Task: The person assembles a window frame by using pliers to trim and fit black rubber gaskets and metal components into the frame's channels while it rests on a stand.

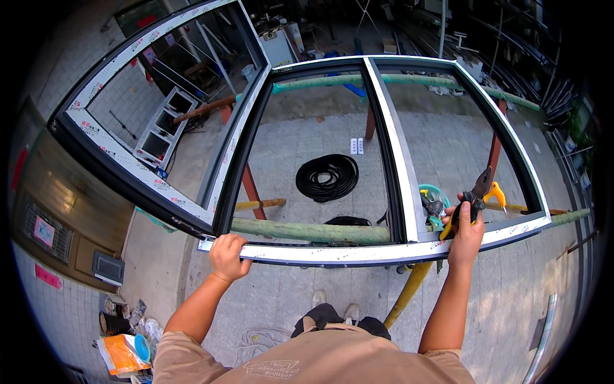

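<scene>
A large white-and-dark window frame (320, 254) lies across pipe supports in front of me. Its hinged sash (137, 173) stands swung out at the left, with printed protective film on it. My left hand (228, 257) is closed over the near rail beside the sash's hinge-side corner. Above the near rail at the right, my right hand (466, 235) is closed round pliers (481, 185) with dark jaws and black-and-yellow handles. A small yellow-handled tool (495, 191) with a thin metal tip shows beside the pliers; whether the same hand holds it I cannot tell.
Green-wrapped pipes (307, 230) on red-brown legs (252, 192) bear the frame. A coil of black rubber strip (327, 177) lies on the paved floor beneath, and a green tub (432, 192) of tools stands near my right hand. An orange bag (118, 354) lies lower left.
</scene>
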Motion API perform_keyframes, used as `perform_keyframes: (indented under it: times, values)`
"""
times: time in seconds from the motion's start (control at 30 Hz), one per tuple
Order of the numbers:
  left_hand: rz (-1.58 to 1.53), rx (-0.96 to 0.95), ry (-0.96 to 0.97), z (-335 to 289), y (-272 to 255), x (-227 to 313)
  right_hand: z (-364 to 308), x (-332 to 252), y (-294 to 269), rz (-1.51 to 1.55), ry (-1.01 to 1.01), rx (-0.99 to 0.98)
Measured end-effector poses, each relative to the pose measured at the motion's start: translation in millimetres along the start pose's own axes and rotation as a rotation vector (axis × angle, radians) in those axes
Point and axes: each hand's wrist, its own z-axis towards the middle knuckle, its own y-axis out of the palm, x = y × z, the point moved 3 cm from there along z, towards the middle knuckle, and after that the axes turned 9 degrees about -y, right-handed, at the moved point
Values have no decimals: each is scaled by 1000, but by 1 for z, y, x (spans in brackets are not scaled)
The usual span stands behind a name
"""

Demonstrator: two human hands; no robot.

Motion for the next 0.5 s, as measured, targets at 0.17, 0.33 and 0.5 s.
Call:
perform_keyframes:
  times: [0.17,0.33,0.5]
  values:
    - [-1,5,-6,-2,-1,-1,0,1,-1,-6,7,-5]
    - [-21,17,-3,-1,0,0,-2,1,-3,-49,4,17]
    - [-7,21,-1,-4,-1,-1,-1,-1,1,-33,-12,-12]
